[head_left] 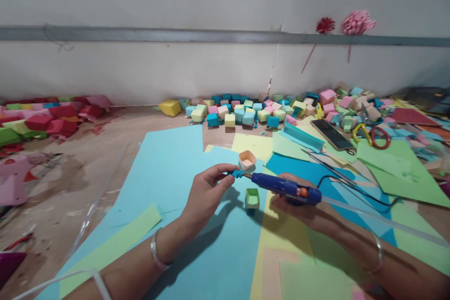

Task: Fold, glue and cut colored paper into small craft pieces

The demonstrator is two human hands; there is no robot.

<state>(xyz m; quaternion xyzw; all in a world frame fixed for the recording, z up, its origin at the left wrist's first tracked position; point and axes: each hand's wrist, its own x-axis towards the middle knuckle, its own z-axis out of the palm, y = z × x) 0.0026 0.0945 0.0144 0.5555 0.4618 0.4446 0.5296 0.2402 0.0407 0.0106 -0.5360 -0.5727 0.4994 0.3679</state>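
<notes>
My left hand (210, 193) pinches a small blue paper piece (237, 174) between thumb and fingertips. My right hand (293, 204) is wrapped round a blue glue gun (281, 184), its nozzle pointing left at the blue piece. Nozzle and piece meet or nearly meet; I cannot tell if they touch. A clear glue stick (369, 218) runs out of the gun's back end. Just beyond the nozzle stands a small open peach paper box (247, 160). Below the gun is an open green paper box (252, 198), with something blue under it.
Light blue paper (168, 164) and yellow paper (281, 229) cover the table. Small paper cubes (229, 120) line the wall. At right lie a phone (332, 134), scissors (371, 136) and a black cord (355, 191). Red paper shapes (61, 127) are heaped at left.
</notes>
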